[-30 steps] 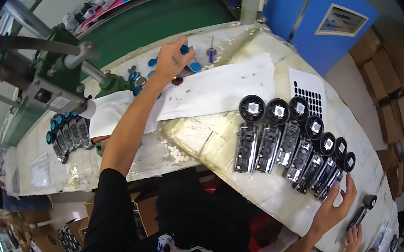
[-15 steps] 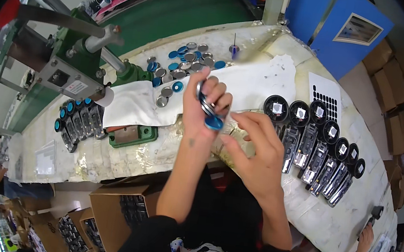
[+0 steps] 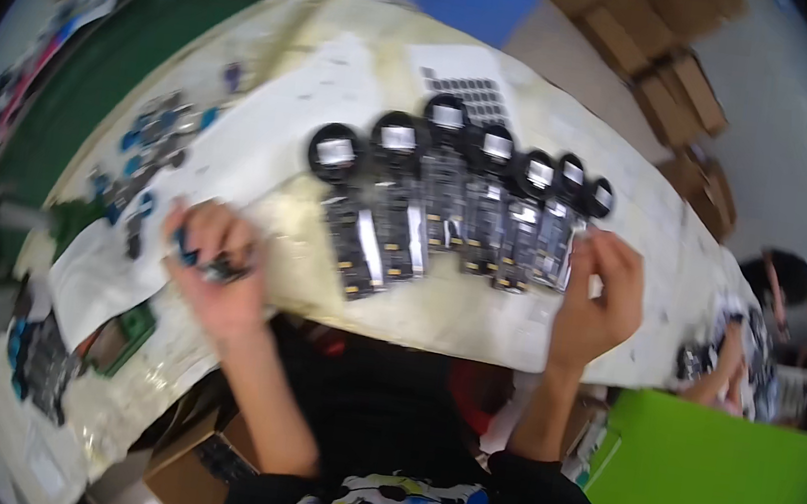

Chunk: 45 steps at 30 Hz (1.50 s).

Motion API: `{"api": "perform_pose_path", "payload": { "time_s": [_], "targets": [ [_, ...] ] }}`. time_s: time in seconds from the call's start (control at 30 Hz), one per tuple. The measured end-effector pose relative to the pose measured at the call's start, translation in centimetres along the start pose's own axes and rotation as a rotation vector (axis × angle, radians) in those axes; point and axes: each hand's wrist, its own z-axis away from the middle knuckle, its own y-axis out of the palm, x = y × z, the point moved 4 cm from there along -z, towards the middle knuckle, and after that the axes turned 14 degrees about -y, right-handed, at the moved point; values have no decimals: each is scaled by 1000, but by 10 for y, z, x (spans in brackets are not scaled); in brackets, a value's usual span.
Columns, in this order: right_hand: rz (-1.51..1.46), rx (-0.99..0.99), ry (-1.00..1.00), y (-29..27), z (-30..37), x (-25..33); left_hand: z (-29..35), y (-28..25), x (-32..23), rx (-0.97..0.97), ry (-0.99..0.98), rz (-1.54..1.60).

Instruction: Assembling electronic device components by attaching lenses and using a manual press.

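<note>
My left hand (image 3: 221, 265), at the left over the table's near part, is closed around a few small round caps, blue and silvery. Its fingers partly hide them, and blur keeps me from counting. At the right, my right hand (image 3: 604, 297) pinches with thumb and fingers at the rightmost black device (image 3: 600, 198), just below its round head. That device's body is mostly hidden by the hand. Beside it several like devices (image 3: 445, 197) lie fanned in a row, round black heads with pale square patches away from me, narrow bodies toward me.
Loose blue and silver caps (image 3: 161, 132) lie at the far left by a white cloth (image 3: 317, 90). A sheet of black stickers (image 3: 469, 84) lies behind the devices. A green press base (image 3: 123, 337) and more devices (image 3: 42, 364) are lower left. Another person's arm (image 3: 717, 366) reaches in at the right.
The view has swung to the right. My hands, close together before, are now wide apart; the right one has moved to the rightmost device, while the left still holds the caps.
</note>
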Motion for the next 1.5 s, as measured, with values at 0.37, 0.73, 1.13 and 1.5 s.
{"api": "perform_pose_path", "payload": {
  "time_s": [0.37,0.73,1.13,1.5],
  "targets": [
    [195,608,107,-73,57,-114,35,-7,100,-131,-279,-256],
    [158,484,-85,-58,-16,-118,66,-36,205,-381,-729,-446],
    [88,694,-244,-16,-47,-130,57,-39,202,-354,-689,-524],
    [134,728,-289,-15,-48,-128,48,-34,209,-314,-712,-501]
  ]
}}
